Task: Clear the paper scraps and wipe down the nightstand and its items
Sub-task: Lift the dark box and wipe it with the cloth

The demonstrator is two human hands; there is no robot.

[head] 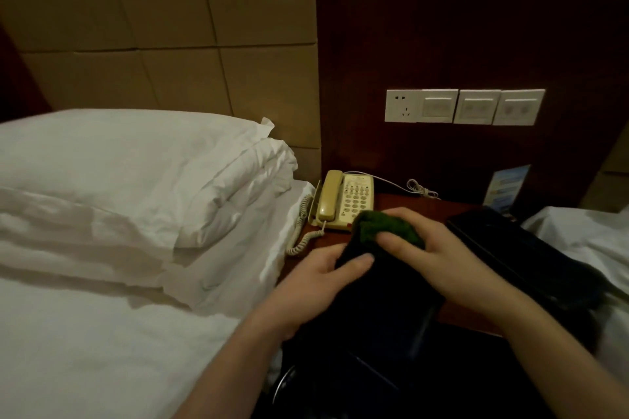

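Nearest the camera, two bare forearms reach forward over the edge of a white-sheeted bed (102, 333) and a dark, hard-to-read mass at the bottom of the view. The left hand (316, 286) has its fingers and thumb curled around the near-left edge of a flat black object (384, 296), which may be a folder or tray; the dim light keeps me from telling which. The right hand (439, 248) is curled around a bunched green cloth (384, 228) and presses it onto the far end of that black object. Both sit above the reddish-brown counter (408, 207) wedged between the bed and a second white-covered bed (585, 235) at right. A second long black item (520, 255) lies diagonally on the counter just right of the right hand. Beyond the cloth, a cream corded telephone (343, 201) stands at the counter's back-left corner, its coiled cord (301, 224) hanging down the bed side and a thin line cable (422, 189) running behind. A small blue card (505, 185) leans against the dark wood wall at the back right. Stacked white pillows (136, 180) lie left, and a row of white switches and a socket (463, 106) is mounted above.
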